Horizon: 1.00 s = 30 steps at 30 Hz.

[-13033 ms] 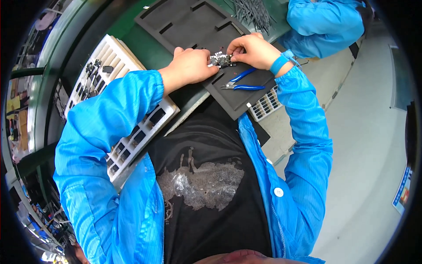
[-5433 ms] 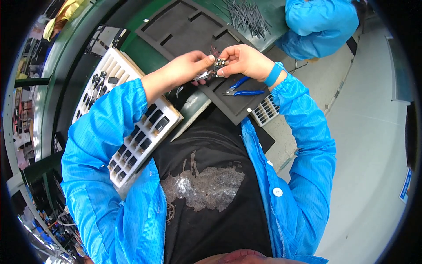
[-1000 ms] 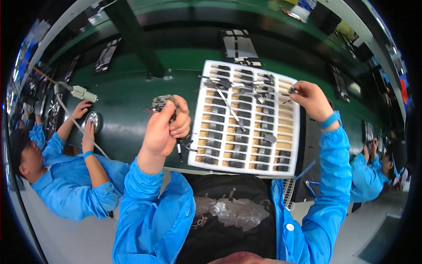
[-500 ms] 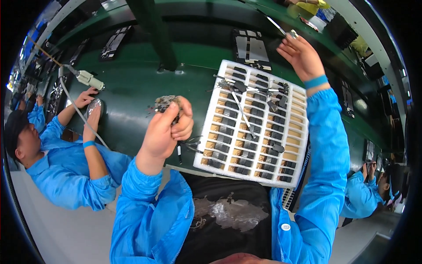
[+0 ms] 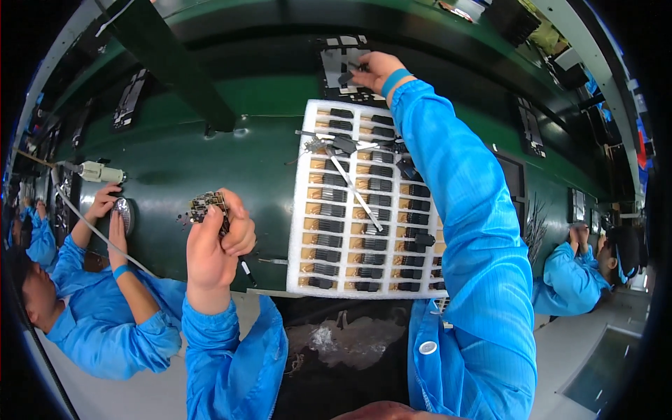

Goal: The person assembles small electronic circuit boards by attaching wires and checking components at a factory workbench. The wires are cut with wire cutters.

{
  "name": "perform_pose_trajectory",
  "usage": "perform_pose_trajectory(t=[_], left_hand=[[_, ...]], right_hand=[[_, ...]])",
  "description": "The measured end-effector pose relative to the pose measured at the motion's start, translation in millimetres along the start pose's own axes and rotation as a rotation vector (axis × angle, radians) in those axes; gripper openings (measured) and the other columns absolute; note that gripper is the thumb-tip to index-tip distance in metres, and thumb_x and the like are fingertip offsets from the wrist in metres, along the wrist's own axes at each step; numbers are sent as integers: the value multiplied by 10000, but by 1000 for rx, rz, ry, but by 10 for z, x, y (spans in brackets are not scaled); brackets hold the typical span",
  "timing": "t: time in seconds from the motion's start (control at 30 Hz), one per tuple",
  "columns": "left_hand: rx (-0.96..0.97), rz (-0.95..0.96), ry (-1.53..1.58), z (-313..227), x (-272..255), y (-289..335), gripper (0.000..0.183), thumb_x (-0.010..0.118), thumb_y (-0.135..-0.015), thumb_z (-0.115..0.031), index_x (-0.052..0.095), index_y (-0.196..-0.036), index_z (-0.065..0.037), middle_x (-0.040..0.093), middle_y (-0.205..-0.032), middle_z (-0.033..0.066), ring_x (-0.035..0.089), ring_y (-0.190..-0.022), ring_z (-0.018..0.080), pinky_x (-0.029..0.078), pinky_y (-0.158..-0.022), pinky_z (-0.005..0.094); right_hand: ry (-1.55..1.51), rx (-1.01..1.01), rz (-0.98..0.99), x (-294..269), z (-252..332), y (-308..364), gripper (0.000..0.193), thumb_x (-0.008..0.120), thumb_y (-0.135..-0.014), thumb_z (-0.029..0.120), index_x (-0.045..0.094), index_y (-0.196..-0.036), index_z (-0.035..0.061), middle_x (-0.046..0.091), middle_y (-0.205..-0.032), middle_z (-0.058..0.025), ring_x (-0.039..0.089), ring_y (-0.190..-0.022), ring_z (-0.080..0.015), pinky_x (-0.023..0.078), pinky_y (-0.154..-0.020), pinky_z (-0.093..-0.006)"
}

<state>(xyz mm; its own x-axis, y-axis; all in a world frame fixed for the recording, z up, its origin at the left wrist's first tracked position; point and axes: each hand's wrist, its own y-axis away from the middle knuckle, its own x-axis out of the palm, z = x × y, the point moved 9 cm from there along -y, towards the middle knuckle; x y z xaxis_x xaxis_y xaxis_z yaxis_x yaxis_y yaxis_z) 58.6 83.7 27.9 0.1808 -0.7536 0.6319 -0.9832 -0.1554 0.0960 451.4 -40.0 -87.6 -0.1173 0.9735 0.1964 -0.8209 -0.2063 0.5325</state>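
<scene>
My left hand [image 5: 222,245] is closed around a small stack of circuit boards [image 5: 208,204], held up over the green bench at the left of the tray. A thin rod with a white section [image 5: 246,271] sticks out below that hand. My right hand [image 5: 381,71] reaches far forward, its fingers pinching a small black part [image 5: 346,78] above a flat black panel with grey areas [image 5: 339,63]. Beneath my right arm, a white foam tray [image 5: 350,292] holds rows of small black parts with gold-brown ends. Loose black pieces and a white strip [image 5: 353,190] lie across its top.
At the left, a co-worker in blue [image 5: 115,315] works beside a pale cylindrical tool [image 5: 102,172] on a cable. Another person [image 5: 570,280] sits at the far right. More black panels [image 5: 130,99] lie along the bench. A green post [image 5: 175,70] rises behind the tray.
My right hand has moved from the far right to over the black panel behind the tray. My left hand still grips the boards, slightly lower in view. The whole view has shifted.
</scene>
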Motion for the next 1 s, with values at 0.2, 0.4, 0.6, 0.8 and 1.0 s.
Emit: perform_pose_trajectory(t=[0.2,0.4,0.6,0.8,1.0], left_hand=[[-57,44,-58,35,168,36,362,406,-1074,-370,504,-1030,-24,345,-590,-35,286,-506,54,231,-473,244],[-214,128,-34,250,500,180,423,404,-1007,-373,531,-1054,28,400,-607,-22,334,-516,57,270,-479,231],[-273,175,-253,470,868,627,406,432,-1006,-381,520,-998,15,429,-605,-5,374,-540,81,301,-509,245],[-291,288,-385,606,1222,983,463,550,-1009,-444,572,-1028,18,550,-734,39,508,-650,104,395,-616,241],[-443,300,-405,1127,1352,1010,413,581,-1007,-396,603,-1041,15,652,-733,98,601,-613,130,464,-557,232]], right_hand=[[99,-112,65,-214,230,401,450,675,-905,147,544,-1320,33,397,-1330,-246,502,-1222,-417,424,-1105,-502],[157,-377,298,-453,567,1329,385,621,-988,225,586,-1323,38,519,-1372,-187,555,-1245,-328,466,-1068,-405],[563,-749,401,-1083,535,3184,347,648,-976,208,610,-1278,42,656,-1189,-103,632,-1101,-199,507,-935,-325],[1016,-846,165,-1793,-79,3865,239,748,-870,135,672,-1068,25,677,-1003,-119,660,-866,-238,543,-773,-331],[1156,-1149,89,-1672,-373,3874,227,734,-834,119,691,-1045,47,662,-1044,-103,613,-1011,-314,501,-905,-425]])
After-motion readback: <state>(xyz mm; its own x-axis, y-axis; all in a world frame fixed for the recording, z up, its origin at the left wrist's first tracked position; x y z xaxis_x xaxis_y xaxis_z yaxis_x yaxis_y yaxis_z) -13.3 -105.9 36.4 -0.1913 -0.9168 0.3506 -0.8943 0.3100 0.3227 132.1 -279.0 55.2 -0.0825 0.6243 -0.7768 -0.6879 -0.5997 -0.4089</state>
